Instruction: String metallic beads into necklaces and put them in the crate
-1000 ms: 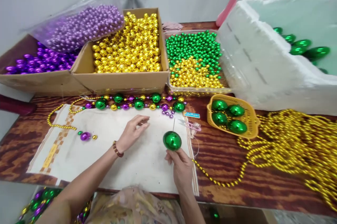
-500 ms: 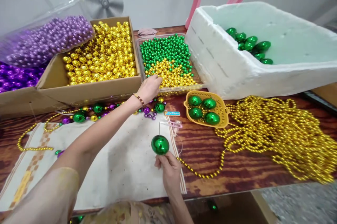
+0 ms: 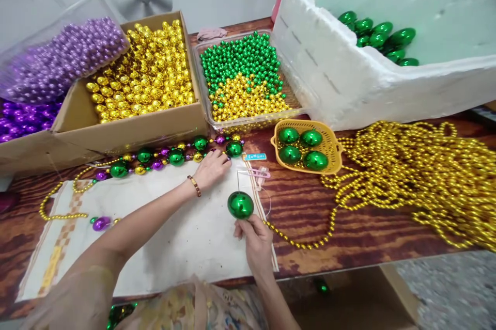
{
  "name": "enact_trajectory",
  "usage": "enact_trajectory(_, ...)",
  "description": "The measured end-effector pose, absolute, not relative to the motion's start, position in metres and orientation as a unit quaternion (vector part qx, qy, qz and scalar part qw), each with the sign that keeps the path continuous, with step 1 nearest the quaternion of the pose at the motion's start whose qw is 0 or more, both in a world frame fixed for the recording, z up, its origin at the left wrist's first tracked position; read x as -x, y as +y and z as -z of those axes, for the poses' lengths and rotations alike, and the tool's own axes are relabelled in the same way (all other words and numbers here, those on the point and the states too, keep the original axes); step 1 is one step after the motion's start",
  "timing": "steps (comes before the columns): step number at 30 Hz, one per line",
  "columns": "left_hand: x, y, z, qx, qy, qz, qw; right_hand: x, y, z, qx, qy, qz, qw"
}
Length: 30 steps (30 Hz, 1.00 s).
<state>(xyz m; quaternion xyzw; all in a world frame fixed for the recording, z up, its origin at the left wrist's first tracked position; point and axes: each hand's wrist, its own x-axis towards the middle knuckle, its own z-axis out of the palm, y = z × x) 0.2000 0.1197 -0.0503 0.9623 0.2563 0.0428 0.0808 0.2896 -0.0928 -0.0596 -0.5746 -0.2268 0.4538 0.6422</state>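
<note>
My right hand [image 3: 256, 237] grips a large green bead [image 3: 241, 205] between thumb and fingers, above the white cloth [image 3: 174, 237]. A thin needle [image 3: 238, 183] stands upright out of the bead's top. My left hand [image 3: 211, 169], with a beaded bracelet at the wrist, is at the cloth's far edge, beside another large green bead [image 3: 234, 149]. Its fingers curl down together over the spot where small purple beads lay; what they hold, if anything, is hidden. A strand of green, purple and gold beads [image 3: 176, 157] lies along the cloth's far edge.
Behind are a cardboard box of gold beads [image 3: 155, 77], a clear tray [image 3: 217, 124] of small green and gold beads, and a white foam box [image 3: 329, 82]. An orange basket [image 3: 336, 157] holds several green beads. Gold bead chains [image 3: 418, 180] spread at right, near a pink safety pin [image 3: 259, 173].
My left hand has come back from the bead tray and down to the cloth's far edge. My right hand still grips the green bead. The view has shifted slightly.
</note>
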Motion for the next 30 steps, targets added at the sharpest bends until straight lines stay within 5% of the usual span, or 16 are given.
enact_trajectory(4, -0.2, 0.118, 0.04, -0.91, 0.32, -0.142, 0.223, -0.289, -0.094, 0.058, 0.586, -0.23, -0.439, 0.641)
enact_trajectory(9, -0.175, 0.099, 0.001, -0.528, 0.377, -0.337, 0.682, -0.287, -0.094, 0.046, 0.599, -0.27, -0.424, 0.624)
enact_trajectory(11, -0.161, 0.088, -0.015, -0.386, 0.345, -0.354, 0.779, -0.285, -0.093, 0.038, 0.591, -0.297, -0.425, 0.618)
enact_trajectory(30, -0.122, 0.067, -0.035, -0.233, 0.324, -0.452, 0.798, -0.267, -0.084, 0.013, 0.606, -0.388, -0.418, 0.555)
